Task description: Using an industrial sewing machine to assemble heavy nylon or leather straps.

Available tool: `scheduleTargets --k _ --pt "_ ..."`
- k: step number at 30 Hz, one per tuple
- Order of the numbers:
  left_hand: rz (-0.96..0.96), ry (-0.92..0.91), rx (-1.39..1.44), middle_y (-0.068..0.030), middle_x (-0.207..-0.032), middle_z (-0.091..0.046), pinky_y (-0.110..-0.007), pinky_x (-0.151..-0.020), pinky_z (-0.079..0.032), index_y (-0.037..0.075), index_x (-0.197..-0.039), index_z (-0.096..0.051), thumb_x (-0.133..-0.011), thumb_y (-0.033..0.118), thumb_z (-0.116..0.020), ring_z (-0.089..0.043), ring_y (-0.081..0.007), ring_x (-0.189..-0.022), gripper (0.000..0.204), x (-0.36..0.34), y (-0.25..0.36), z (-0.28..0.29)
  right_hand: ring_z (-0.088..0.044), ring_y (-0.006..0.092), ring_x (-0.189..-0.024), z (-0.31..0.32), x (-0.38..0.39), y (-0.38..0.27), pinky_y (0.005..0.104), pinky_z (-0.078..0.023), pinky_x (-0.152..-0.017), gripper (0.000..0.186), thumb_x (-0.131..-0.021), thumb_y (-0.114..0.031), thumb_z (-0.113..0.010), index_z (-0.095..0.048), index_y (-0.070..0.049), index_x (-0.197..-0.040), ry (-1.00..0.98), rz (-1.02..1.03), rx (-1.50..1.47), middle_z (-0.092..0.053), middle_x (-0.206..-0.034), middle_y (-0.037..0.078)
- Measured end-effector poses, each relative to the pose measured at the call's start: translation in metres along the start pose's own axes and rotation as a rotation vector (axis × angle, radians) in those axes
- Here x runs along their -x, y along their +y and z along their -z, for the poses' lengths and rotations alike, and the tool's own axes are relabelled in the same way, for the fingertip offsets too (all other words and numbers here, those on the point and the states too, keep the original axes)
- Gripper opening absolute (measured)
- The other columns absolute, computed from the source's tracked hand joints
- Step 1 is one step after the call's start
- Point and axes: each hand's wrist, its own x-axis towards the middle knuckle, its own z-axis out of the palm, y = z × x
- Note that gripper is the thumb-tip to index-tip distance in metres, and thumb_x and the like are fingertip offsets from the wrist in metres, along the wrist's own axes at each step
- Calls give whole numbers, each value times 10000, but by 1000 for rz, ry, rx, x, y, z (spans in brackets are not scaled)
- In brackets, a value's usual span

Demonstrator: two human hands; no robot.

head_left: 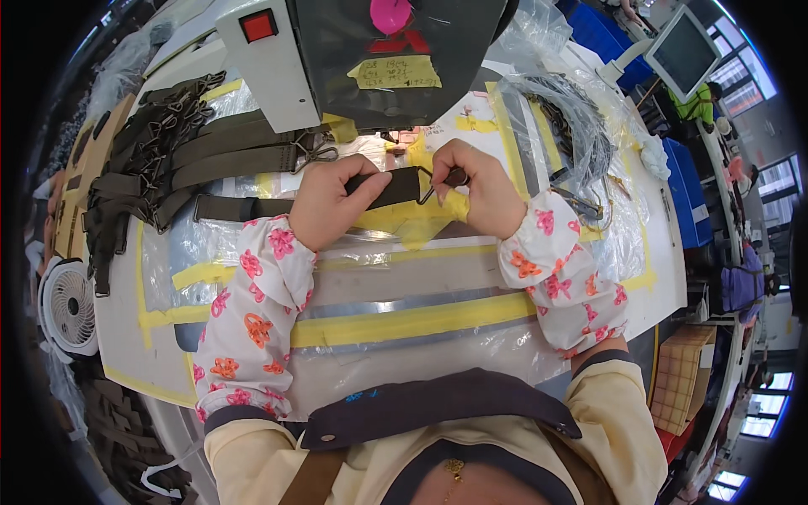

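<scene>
Head view: the person's left hand (330, 200) is closed around a dark olive strap (383, 188), thumb pressed along the top of it, holding it just above the counter (421, 290). The right hand (481, 192) pinches a small metal hook (431, 188) at the strap's end, fingers curled tight around it. The strap runs left from the hands across clear plastic sheeting and yellow tape lines on the counter. Both forearms wear white sleeve covers with pink and orange flower prints.

Just behind the hands stands a sewing machine (370, 59) with a red switch on its pale side. To the left lies a pile of finished straps (160, 160) with metal hooks at their ends. To the right sits a clear bag of metal hooks (566, 126). A small white fan (71, 307) stands at the counter's left edge.
</scene>
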Motion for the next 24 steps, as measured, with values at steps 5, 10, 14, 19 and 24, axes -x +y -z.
scheduleTargets --k 5,10,14,19,24 --pt "105 -44 -160 -145 -610 -600 -319 -474 -436 8 -758 -630 -778 198 -635 -579 -239 -497 191 3 1 -6 -545 208 -659 -21 6 -10 279 -460 -595 184 -672 66 -591 -494 3 -815 173 257 193 -505 -816 106" --pt "110 -232 -42 -167 -696 -615 -357 -526 -455 14 -875 -600 -794 185 -583 -596 -327 -598 190 3 12 0 -557 279 -697 -41 7 -1 301 -482 -595 223 -652 86 -620 -499 -19 -807 85 561 474 -515 -865 118" --pt "138 -199 -45 -152 -677 -608 -371 -525 -448 11 -855 -573 -778 165 -581 -593 -329 -599 173 6 15 1 -577 224 -722 -50 11 -5 283 -488 -599 184 -715 67 -628 -490 -6 -814 145 465 369 -541 -894 105" --pt "-122 75 -333 -132 -698 -614 -333 -528 -457 18 -791 -545 -730 138 -653 -599 -280 -594 173 13 13 -23 -594 120 -588 -44 4 -9 258 -476 -510 227 -924 -205 -493 -494 12 -859 -53 -390 -411 -581 -658 91" --pt "-105 4 -119 -113 -711 -618 -282 -536 -451 24 -1016 -583 -804 121 -625 -597 -200 -575 237 14 10 -18 -502 103 -460 -43 10 7 244 -409 -433 321 -945 -289 -440 -504 4 -829 53 -300 -359 -536 -573 56"
